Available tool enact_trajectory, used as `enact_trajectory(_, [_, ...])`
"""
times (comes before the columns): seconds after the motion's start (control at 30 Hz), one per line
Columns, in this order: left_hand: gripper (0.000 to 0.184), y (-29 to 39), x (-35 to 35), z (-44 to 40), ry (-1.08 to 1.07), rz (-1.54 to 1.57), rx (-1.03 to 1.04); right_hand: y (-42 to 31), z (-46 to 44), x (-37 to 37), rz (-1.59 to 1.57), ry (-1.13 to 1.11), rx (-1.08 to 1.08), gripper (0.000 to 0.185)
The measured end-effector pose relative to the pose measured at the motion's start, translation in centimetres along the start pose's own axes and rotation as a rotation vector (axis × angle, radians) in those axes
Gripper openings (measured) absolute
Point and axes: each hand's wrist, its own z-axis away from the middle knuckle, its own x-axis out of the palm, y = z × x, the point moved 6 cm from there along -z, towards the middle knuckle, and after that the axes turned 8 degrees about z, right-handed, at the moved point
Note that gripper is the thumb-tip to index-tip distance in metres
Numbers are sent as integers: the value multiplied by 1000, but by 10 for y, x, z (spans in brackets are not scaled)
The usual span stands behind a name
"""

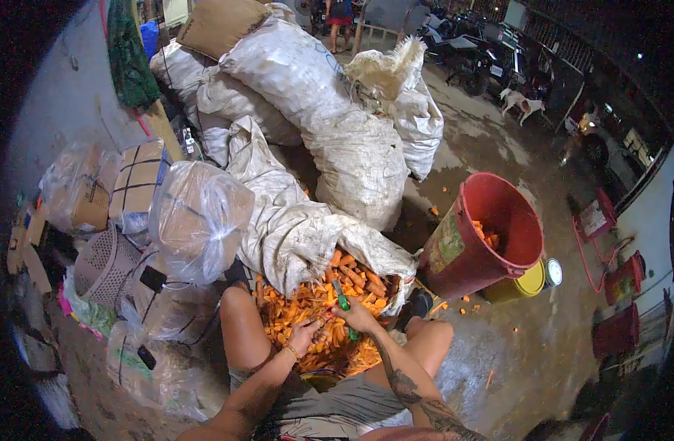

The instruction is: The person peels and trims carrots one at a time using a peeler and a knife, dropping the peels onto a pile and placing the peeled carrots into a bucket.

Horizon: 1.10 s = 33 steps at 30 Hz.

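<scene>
My right hand (359, 316) is closed around a green-handled tool (343, 300), whose exact kind is too small to tell. Close beside it, my left hand (303, 336) is closed, its fingertips meeting the right hand's; whatever it pinches is too small to make out. Both hands are between my knees, over a heap of cut orange carrot pieces (307, 298). Larger carrots (349, 273) lie at the mouth of a white woven sack (296, 235), which spills toward me. Part of a container rim (321, 381) shows below the heap.
At the right stands a red bucket (454, 235) with carrot pieces inside, beside a yellow-lidded pail (529, 281). Full white sacks (359, 154) are piled ahead. Plastic-wrapped boxes (201, 220) and a grey basket (105, 268) stand left. A dog (523, 104), motorbikes and a person (339, 22) are farther back.
</scene>
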Motion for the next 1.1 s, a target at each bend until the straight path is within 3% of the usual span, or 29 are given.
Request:
enact_trajectory(0.43, [19,6,5,5,42,-47,54,18,5,14,-99,19,0,41])
enact_trajectory(0.53, [19,12,13,9,7,-136,59,31,2,18,-189,-23,49,37])
enact_trajectory(0.57, [19,13,13,9,-14,-158,76,12,17,-1,-27,-26,117,36])
enact_trajectory(0.6, [19,13,15,6,-32,-176,85,-9,35,-12,-231,-78,215,38])
enact_trajectory(0.63, [19,13,16,7,-50,-191,91,11,24,-5,-35,80,-29,40])
enact_trajectory(0.67, [25,17,19,9,-36,-189,59,23,23,-2,-4,15,93,40])
enact_trajectory(0.73, [38,27,23,14,29,-202,37,22,28,-11,88,121,9,32])
enact_trajectory(0.9, [69,38,6,13,157,-174,77,47,37,-1,-494,259,233,22])
enact_trajectory(0.93, [48,39,2,16,211,-180,119,37,46,-2,-531,293,259,21])
enact_trajectory(1.0, [48,39,-4,16,135,-115,93,52,49,23,-668,295,394,17])
enact_trajectory(1.1, [39,35,-17,16,138,-129,83,78,43,69,-833,312,347,15])
